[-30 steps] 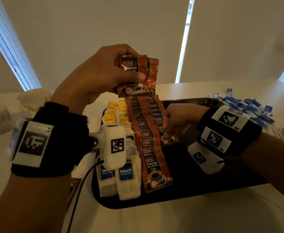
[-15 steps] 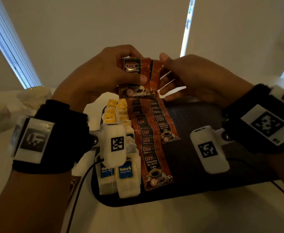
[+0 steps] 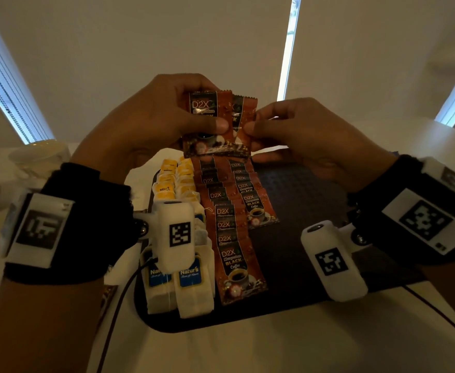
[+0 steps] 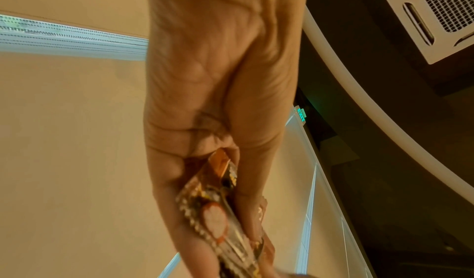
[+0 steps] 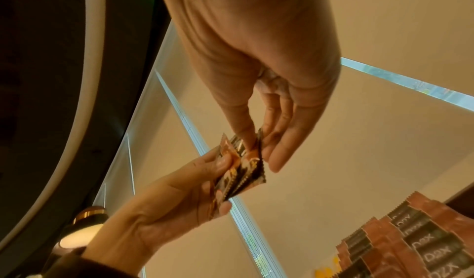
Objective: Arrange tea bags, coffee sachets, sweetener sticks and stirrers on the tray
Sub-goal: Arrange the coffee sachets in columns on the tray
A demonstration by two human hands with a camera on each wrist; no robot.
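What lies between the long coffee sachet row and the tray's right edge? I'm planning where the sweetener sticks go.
A second, shorter row of coffee sachets lies against the long row; past it the tray is bare, as the head view shows.

A second ago my right hand (image 3: pixel 312 141) was down on the black plastic tray (image 3: pixel 301 211), fingers at the short second row of orange-and-black coffee sachets (image 3: pixel 250 197). I've since raised it to the small bunch of sachets (image 3: pixel 221 122) in my left hand (image 3: pixel 145 130), and its thumb and fingertips now pinch the rearmost sachet's edge.
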